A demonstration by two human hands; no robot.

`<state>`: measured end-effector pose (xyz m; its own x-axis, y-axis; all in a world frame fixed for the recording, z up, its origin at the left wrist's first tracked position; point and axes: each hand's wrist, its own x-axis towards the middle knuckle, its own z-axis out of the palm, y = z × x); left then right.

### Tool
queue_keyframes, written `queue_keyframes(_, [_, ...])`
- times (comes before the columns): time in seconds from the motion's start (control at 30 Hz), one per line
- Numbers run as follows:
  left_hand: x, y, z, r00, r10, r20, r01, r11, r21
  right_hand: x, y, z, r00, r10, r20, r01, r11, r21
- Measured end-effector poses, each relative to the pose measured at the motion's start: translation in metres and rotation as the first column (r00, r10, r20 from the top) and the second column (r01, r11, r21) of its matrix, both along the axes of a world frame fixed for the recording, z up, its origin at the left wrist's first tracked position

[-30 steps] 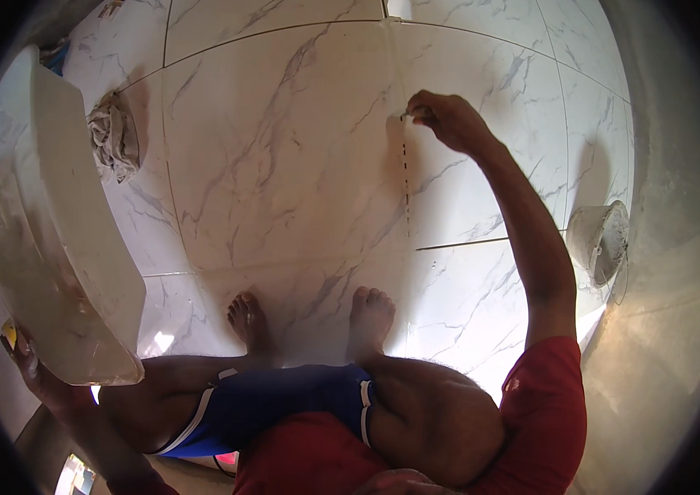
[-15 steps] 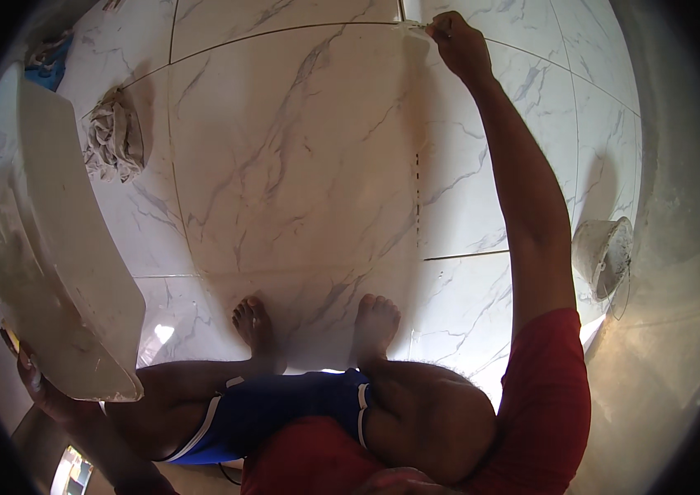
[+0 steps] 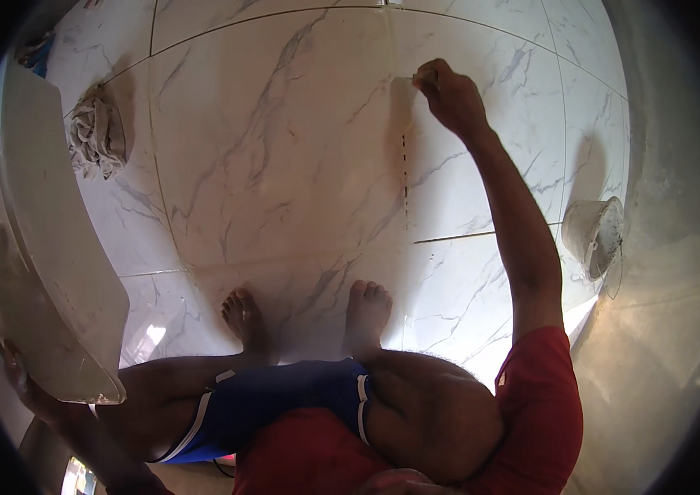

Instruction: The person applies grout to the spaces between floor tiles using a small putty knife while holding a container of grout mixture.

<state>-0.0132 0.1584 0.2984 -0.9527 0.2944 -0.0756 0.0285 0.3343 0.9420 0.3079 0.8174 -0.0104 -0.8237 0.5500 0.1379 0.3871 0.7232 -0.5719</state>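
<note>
My right hand (image 3: 449,97) reaches far forward over the white marbled floor tiles (image 3: 284,165). Its fingers are pinched on a small, pale, flat piece (image 3: 404,80), too small to name, at the joint between two tiles. Nearer to me, a row of dark dashes (image 3: 405,181) marks that same joint. My left hand (image 3: 20,375) is low at the left, against the outer side of a large pale structure (image 3: 61,206) with a curved edge. Only part of that hand shows, and dim light hides how its fingers are bent.
A crumpled grey cloth (image 3: 98,136) lies on the tiles at the left, with something blue (image 3: 36,56) beyond it. At the right, a small grey-stained bucket (image 3: 593,235) with a wire handle is near the grey wall (image 3: 655,330). My bare feet (image 3: 366,309) are on the near tiles.
My right hand has drawn back toward me along the tile joint, still pinching the small piece. The whole view has shifted slightly; my left hand remains beside the pale structure.
</note>
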Motion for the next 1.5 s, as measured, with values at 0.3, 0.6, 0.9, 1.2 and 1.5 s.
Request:
queue_keyframes(0.3, [0.009, 0.007, -0.01, 0.99, 0.076, -0.12, -0.078, 0.997, -0.012, 0.086, -0.126, 0.007, 0.997, -0.075, 0.021, 0.076, 0.997, -0.03])
queue_keyframes(0.6, [0.008, -0.003, -0.005, 1.0, 0.016, 0.0, -0.016, 0.999, 0.038, 0.073, -0.102, 0.01, 0.946, -0.3, -0.121, 0.309, 0.949, 0.063])
queue_keyframes(0.9, [-0.001, -0.011, 0.006, 0.989, 0.091, 0.118, -0.096, 0.995, 0.032, 0.09, -0.142, -0.004, 0.979, -0.177, -0.104, 0.185, 0.98, 0.071])
queue_keyframes(1.2, [0.024, 0.023, 0.005, 0.593, -0.609, -0.527, -0.175, 0.541, -0.822, 0.098, -0.148, 0.006, 0.964, -0.24, -0.115, 0.245, 0.969, 0.038])
queue_keyframes(1.5, [0.039, 0.092, -0.002, 0.609, -0.631, -0.48, -0.485, 0.183, -0.855, 0.139, -0.194, 0.014, 0.99, -0.143, -0.017, 0.142, 0.989, -0.038])
